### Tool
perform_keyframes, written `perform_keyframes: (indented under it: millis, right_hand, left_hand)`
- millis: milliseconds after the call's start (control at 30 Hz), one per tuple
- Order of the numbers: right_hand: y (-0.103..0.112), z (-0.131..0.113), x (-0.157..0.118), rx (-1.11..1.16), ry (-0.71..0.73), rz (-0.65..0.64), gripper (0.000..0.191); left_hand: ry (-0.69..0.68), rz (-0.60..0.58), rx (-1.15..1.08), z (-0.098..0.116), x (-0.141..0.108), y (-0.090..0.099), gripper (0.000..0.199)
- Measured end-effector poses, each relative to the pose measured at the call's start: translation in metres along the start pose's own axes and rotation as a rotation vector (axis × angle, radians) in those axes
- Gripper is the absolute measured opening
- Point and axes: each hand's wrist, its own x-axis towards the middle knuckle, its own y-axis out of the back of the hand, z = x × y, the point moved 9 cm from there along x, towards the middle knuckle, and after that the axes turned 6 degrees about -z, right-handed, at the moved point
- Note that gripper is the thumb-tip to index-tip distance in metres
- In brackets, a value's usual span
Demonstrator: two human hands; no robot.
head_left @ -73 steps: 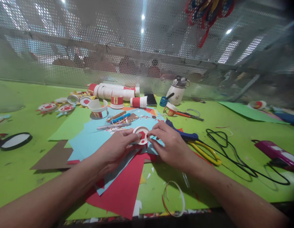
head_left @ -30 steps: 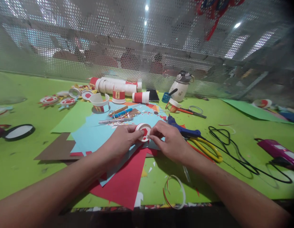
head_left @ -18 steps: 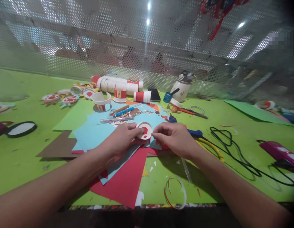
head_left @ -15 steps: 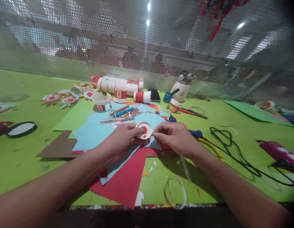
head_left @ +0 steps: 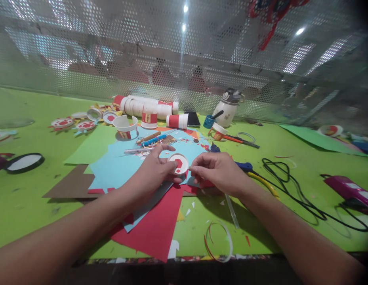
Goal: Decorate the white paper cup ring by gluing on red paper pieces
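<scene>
In my left hand [head_left: 154,168] is a cut-off paper cup bottom [head_left: 184,160], a shallow white disc with a rim. Red paper pieces [head_left: 178,163] lie on its inside, with my thumb over part of them and the index finger raised off the rim. My right hand [head_left: 218,170] is closed in a pinch at the disc's right edge; whatever is between its fingertips is too small to name. Under both hands are sheets of blue paper [head_left: 108,172] and red paper [head_left: 158,227].
Pens [head_left: 154,139] and paper scraps lie on the blue sheets. Behind are stacked paper cups [head_left: 149,107], a cut cup [head_left: 126,126], a phone [head_left: 191,118] and a bottle [head_left: 227,109]. Finished-looking discs [head_left: 62,123] sit left. A black cord [head_left: 293,198] and glue gun [head_left: 246,166] are right.
My left index finger has lifted away from the disc's rim, and the left fingers have spread and shifted beneath it. The right hand keeps its pinch beside the disc.
</scene>
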Motion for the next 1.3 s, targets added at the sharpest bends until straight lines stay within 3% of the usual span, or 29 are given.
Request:
perform_keyframes:
  millis: [300,467,700,967,1167,1300]
  right_hand:
    - [0.002,-0.006,0.001,-0.137,0.049,0.025,0.010]
    - [-0.003,-0.020,-0.003,-0.294,0.141,0.034,0.013]
    - [-0.006,-0.026,-0.005,-0.457,0.212,0.036,0.013]
    - [-0.006,-0.023,-0.004,-0.416,0.192,0.027,0.012]
    - [-0.006,-0.023,-0.003,-0.297,0.216,0.018,0.014]
    - [0.011,-0.031,-0.006,-0.238,0.271,0.107,0.013]
  left_hand:
    - [-0.035,-0.114,0.191,0.002,-0.002,-0.010,0.003]
    - [0.016,-0.166,0.182,-0.005,-0.003,-0.016,0.004]
    - [-0.016,-0.170,0.223,-0.006,-0.001,-0.018,0.015]
    - [-0.087,-0.215,0.261,-0.005,0.001,-0.019,0.018]
    - [-0.015,-0.235,0.111,-0.008,0.000,-0.020,0.024]
    - [0.021,-0.216,0.039,-0.010,-0.001,-0.018,0.024]
